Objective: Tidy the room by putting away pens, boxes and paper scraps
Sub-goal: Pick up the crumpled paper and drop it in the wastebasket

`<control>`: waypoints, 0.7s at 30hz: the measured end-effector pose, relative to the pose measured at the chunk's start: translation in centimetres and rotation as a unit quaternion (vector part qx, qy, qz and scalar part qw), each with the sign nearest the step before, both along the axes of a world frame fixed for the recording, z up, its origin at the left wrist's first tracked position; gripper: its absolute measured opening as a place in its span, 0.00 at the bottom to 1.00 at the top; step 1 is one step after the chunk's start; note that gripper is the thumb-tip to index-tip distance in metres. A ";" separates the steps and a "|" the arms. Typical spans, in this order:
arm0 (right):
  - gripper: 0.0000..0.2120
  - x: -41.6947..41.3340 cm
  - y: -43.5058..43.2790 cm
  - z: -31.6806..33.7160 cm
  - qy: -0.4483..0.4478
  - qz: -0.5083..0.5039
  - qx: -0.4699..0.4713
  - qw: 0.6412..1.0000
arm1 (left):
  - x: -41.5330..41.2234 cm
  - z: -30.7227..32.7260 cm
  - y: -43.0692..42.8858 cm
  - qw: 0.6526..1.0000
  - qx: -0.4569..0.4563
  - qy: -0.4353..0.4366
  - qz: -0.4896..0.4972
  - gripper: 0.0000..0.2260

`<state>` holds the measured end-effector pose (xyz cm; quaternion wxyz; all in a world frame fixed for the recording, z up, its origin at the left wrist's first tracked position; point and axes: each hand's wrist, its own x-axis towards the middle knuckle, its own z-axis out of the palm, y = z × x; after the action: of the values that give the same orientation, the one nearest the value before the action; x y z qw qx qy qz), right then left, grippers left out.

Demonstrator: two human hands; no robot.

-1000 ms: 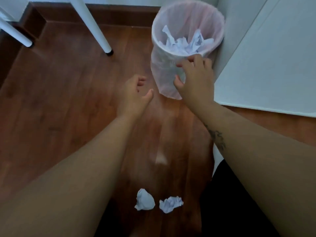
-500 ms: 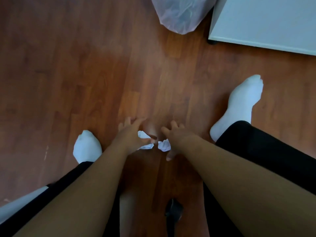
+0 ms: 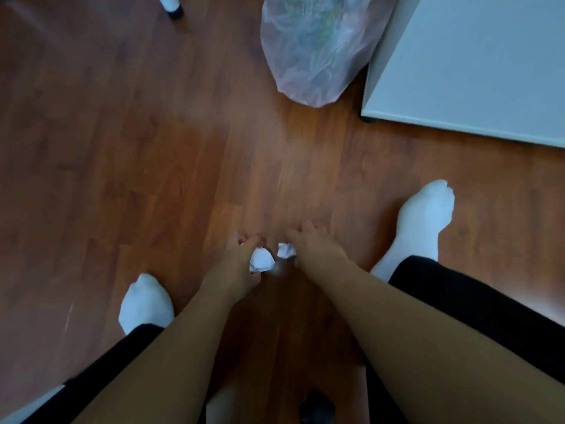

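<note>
Two crumpled white paper scraps lie low on the wooden floor between my feet. My left hand (image 3: 237, 264) is closed around the left paper scrap (image 3: 261, 261), its fingers curled over it. My right hand (image 3: 316, 247) grips the smaller right paper scrap (image 3: 286, 250), which is partly hidden under the fingers. The bin (image 3: 318, 47), lined with a pale pink plastic bag, stands at the top centre, well beyond both hands; only its lower part shows.
A white cabinet (image 3: 477, 65) stands at the top right beside the bin. A white furniture leg (image 3: 171, 4) with a black foot is at the top left. My feet in white socks (image 3: 146, 301) (image 3: 422, 221) flank the hands.
From near the bin's rim, both hands dropped to the floor scraps and closed on them. The view tilted down, then back up a little, showing more of the bin.
</note>
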<state>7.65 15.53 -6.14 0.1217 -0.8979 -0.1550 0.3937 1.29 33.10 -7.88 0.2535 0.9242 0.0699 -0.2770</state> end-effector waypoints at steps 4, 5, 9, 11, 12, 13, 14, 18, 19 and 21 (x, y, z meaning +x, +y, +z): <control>0.21 8.1 -0.6 3.1 -0.113 -0.110 0.072 0.985 | 8.3 2.9 -0.3 0.994 -0.026 -0.063 0.083 0.25; 0.21 9.9 -0.6 4.4 -0.162 -0.127 0.099 0.974 | 10.6 4.2 -0.4 0.991 -0.032 -0.086 0.093 0.24; 0.19 17.5 0.0 10.0 -0.320 -0.213 0.217 0.897 | 19.7 10.6 -1.4 0.969 -0.073 -0.200 0.124 0.22; 0.19 21.0 0.1 12.4 -0.338 -0.266 0.244 0.869 | 23.5 13.4 -2.0 0.955 -0.105 -0.248 0.127 0.22; 0.19 22.5 0.1 13.3 -0.340 -0.285 0.251 0.860 | 25.1 14.5 -2.2 0.948 -0.118 -0.266 0.126 0.22; 0.19 23.7 -0.1 13.9 -0.339 -0.297 0.253 0.856 | 26.6 15.4 -2.6 0.943 -0.125 -0.281 0.123 0.22; 0.20 25.3 -0.3 14.5 -0.336 -0.303 0.255 0.855 | 28.4 16.2 -2.8 0.940 -0.132 -0.291 0.121 0.23; 0.21 28.6 -1.2 15.2 -0.324 -0.316 0.251 0.855 | 33.3 17.6 -4.3 0.932 -0.145 -0.308 0.122 0.25; 0.23 29.4 -1.4 15.1 -0.315 -0.324 0.252 0.856 | 34.4 17.7 -4.6 0.933 -0.145 -0.305 0.125 0.26; 0.27 30.9 -1.8 14.3 -0.301 -0.333 0.253 0.857 | 36.4 17.4 -5.2 0.937 -0.147 -0.290 0.129 0.30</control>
<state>38.53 13.72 8.17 0.4160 -0.9088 0.0299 -0.0124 37.73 27.92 9.48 0.4290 0.9000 0.0706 0.0313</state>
